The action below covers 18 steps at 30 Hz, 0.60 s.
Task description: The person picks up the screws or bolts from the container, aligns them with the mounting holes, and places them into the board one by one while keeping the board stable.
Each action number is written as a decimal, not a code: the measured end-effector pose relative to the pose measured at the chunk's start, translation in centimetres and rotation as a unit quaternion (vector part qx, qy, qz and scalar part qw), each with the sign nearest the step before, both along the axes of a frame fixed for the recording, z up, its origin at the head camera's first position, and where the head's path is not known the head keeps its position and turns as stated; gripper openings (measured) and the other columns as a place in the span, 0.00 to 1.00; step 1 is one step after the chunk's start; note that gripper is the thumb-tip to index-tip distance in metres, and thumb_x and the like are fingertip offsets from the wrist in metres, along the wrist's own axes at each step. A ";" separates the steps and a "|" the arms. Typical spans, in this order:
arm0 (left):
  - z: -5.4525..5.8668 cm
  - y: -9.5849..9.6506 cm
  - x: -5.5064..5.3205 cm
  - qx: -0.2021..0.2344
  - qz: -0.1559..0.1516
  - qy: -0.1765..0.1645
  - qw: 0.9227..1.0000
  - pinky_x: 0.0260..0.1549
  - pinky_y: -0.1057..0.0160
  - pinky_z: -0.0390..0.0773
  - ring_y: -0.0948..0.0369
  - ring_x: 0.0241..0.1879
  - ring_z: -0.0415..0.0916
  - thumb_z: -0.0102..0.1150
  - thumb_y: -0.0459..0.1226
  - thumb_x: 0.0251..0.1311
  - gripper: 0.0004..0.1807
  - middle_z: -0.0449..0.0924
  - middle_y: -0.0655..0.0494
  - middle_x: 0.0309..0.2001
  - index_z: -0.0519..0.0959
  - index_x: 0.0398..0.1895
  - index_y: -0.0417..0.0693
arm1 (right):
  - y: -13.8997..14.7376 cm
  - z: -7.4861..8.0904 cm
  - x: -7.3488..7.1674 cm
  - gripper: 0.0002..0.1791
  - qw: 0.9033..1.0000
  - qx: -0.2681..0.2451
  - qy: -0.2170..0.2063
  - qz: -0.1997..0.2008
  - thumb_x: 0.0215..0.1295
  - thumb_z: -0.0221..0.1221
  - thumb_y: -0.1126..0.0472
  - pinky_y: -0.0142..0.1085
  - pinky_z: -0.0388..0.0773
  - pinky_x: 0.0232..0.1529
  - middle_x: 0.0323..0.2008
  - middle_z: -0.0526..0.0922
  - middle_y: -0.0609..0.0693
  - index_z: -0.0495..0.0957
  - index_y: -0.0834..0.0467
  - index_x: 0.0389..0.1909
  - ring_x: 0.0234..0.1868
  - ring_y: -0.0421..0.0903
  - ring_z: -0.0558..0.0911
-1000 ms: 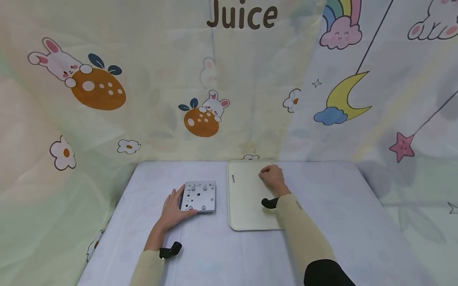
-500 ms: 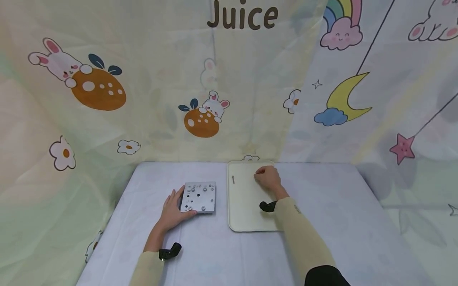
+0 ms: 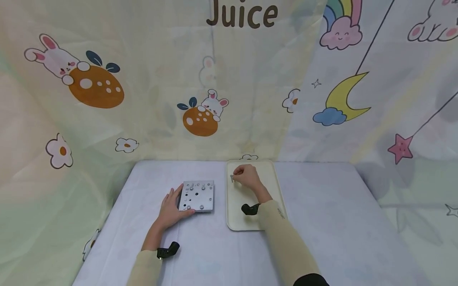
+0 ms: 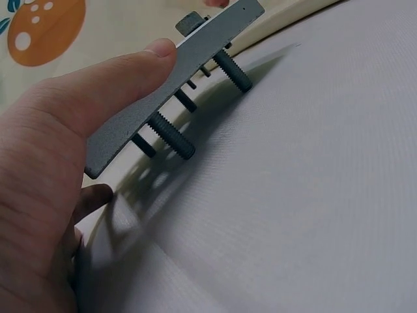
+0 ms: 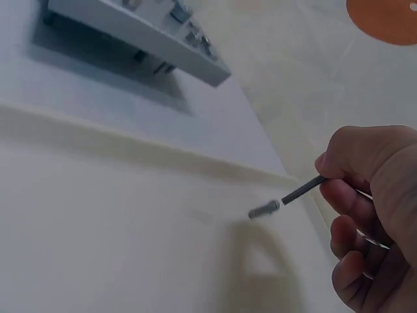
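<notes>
My left hand [image 3: 171, 210] holds a grey metal plate [image 3: 205, 196] by its left side and near edge, the thumb lying along the near edge. Several bolts sit in the plate's top. Threaded bolts [image 4: 171, 135] stick out underneath; whether they touch the table I cannot tell. Over the cream tray [image 3: 243, 226], my right hand [image 3: 248, 177] pinches a thin dark metal rod [image 5: 303, 190] between thumb and index finger. One end of the rod is hidden in the fingers. Just beyond its free tip a small screw [image 5: 264, 209] lies on the tray.
A white cloth covers the table [image 3: 322, 222]. The tray's raised rim [image 5: 150, 145] runs between the plate and the right hand. Behind the table hangs a printed curtain [image 3: 161, 79] with cartoon rabbits and oranges.
My right hand has moved left across the tray, from its right side to the small screw near the left rim. The left hand and the plate have stayed in place.
</notes>
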<state>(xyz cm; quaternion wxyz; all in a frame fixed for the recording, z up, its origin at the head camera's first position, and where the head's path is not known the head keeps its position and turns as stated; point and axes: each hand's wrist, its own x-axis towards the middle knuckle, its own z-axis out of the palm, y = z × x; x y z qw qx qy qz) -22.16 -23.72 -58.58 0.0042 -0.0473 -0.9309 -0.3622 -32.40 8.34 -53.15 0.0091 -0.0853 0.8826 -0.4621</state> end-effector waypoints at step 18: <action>-0.2 -0.2 -0.2 -0.003 0.003 -0.008 1.000 0.69 0.40 0.37 0.41 0.74 0.35 0.69 0.69 0.37 0.65 0.48 0.40 0.75 0.49 0.78 0.55 | -9.2 3.3 3.7 0.04 0.992 0.011 0.003 0.123 0.55 0.66 0.64 0.30 0.71 0.24 0.24 0.81 0.42 0.86 0.57 0.32 0.27 0.41 0.75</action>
